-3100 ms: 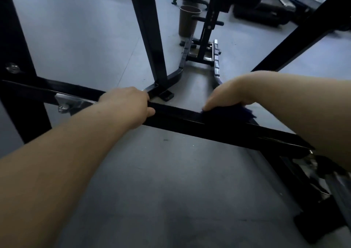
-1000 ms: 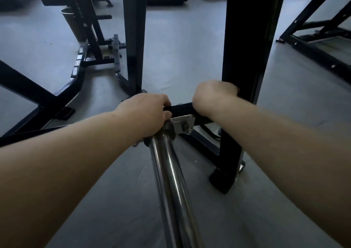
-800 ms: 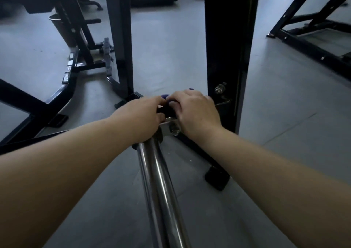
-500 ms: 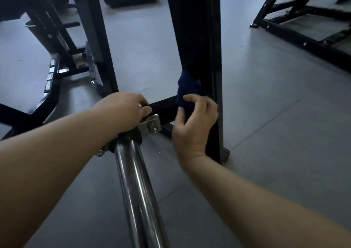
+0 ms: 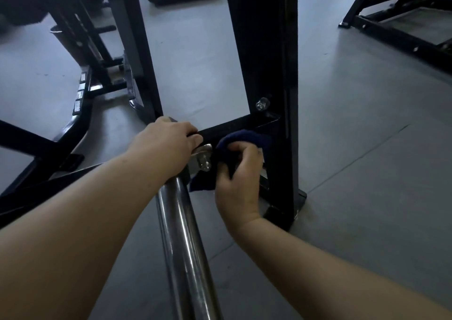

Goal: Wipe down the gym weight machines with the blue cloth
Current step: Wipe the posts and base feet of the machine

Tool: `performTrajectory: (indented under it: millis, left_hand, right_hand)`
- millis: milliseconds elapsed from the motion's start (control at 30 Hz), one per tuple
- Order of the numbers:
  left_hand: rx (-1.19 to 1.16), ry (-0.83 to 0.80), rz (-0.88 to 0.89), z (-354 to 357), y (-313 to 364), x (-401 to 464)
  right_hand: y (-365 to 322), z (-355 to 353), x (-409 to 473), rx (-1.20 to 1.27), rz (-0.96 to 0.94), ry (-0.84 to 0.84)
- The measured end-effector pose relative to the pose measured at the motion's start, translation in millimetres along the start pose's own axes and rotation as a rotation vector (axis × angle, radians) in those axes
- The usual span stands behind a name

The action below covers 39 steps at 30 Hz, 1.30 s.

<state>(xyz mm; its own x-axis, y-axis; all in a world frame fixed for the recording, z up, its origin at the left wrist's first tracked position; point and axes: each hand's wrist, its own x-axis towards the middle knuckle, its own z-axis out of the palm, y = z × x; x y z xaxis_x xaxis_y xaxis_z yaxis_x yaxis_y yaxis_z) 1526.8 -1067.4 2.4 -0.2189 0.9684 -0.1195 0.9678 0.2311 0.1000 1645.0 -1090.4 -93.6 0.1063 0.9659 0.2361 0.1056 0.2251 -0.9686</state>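
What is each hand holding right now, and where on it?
The right hand grips the bunched blue cloth around its middle, against the black crossbar. The left hand grips the crossbar's left end, above the chrome bar.

The right hand (image 5: 238, 172) grips the dark blue cloth (image 5: 241, 140) bunched against the black crossbar (image 5: 234, 128), just beside the black upright post (image 5: 266, 50). The left hand (image 5: 166, 146) grips the crossbar's left end, above the chrome bar (image 5: 186, 241) and its steel bracket (image 5: 201, 159). A bolt (image 5: 262, 104) sits on the post. Other black frames (image 5: 401, 23) stand on the grey floor (image 5: 367, 163).
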Motion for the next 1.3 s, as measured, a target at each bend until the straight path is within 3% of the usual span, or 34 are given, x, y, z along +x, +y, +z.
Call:
performTrajectory:
  millis: [100, 167, 333, 433, 500, 600, 667, 733, 867, 967, 1133, 1200, 1300]
  left_hand:
    - [0.019, 0.005, 0.005, 1.2, -1.1, 0.3]
    - [0.023, 0.012, 0.002, 2.1, -0.8, 0.7]
    - [0.061, 0.035, 0.006, 4.4, -0.2, -3.1]
    - [0.090, 0.060, 0.023, 5.5, -0.3, -6.4]
    - [0.117, 0.069, 0.031, 6.4, -1.0, -6.3]
    - [0.126, 0.058, 0.026, 4.2, -2.4, -4.4]
    - [0.128, 0.041, 0.020, 1.9, -2.7, -5.2]
    - [0.164, 0.040, 0.045, 1.4, -2.2, -5.9]
    - [0.131, 0.053, 0.026, 1.9, -3.8, -7.5]
    - [0.154, 0.059, 0.039, 5.0, -3.9, -7.9]
    - [0.063, 0.030, -0.004, 0.7, -4.6, -5.6]
    - [0.052, 0.014, 0.006, 0.1, -7.5, -5.7]
    - [0.014, -0.016, 0.047, -4.4, -14.7, -6.1]
  right_hand:
    - [4.4, -22.5, 41.1, 0.054, 0.086, 0.296]
    - [7.5, -30.3, 54.4, 0.095, 0.176, 0.385]
    - [0.7, 7.4, 13.9, 0.264, 0.477, 0.108]
    - [3.9, -10.5, 40.2, 0.302, 0.594, 0.282]
    - [4.0, -29.0, 64.7, 0.572, 0.749, 0.371]
    - [-2.0, -25.5, 53.8, 0.976, 1.014, 0.182]
    - [-7.0, -9.2, 36.0, 0.957, 1.081, -0.005]
    - [-14.3, -10.5, 36.9, 0.956, 1.105, -0.035]
    - [-10.1, -40.6, 66.0, 1.022, 1.006, 0.161]
    - [-9.1, -30.0, 54.5, 0.962, 1.015, 0.047]
    - [-28.3, -44.7, 58.7, 0.595, 0.984, -0.068]
    - [-41.7, -67.2, 65.9, 0.424, 0.828, -0.001]
    - [-70.2, -93.5, 81.0, 0.243, 0.274, 0.079]
